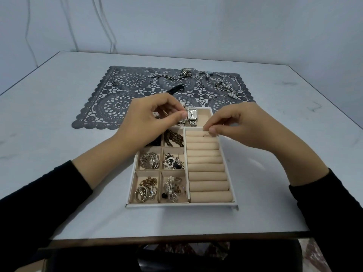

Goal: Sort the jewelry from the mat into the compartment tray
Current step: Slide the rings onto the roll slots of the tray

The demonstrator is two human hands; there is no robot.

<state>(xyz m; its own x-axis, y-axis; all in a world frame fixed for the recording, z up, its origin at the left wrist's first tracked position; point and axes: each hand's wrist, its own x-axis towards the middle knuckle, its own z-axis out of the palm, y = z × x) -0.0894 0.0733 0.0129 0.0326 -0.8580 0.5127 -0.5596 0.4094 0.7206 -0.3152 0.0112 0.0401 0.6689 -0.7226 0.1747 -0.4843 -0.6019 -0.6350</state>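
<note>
L hand [151, 116] pinches a thin silver hoop [187, 114] btw thumb & forefinger, over the far compartment w/ a silver square-faced watch [193, 117]. R hand [241, 122] pinches a small silver ring [206, 135] at the farthest beige velvet ring roll [196, 133] of the white-rimmed beige compartment tray [180, 206]. More silver rings [135, 83] & chains [220, 83] lie on the grey lace-pattern mat [117, 107] beyond the tray, on the pale table [59, 114].

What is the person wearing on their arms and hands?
A black left sleeve and black right sleeve, each ending partway up the forearm. The left hand and right hand are ungloved; no watch or bracelet shows at either wrist.
</note>
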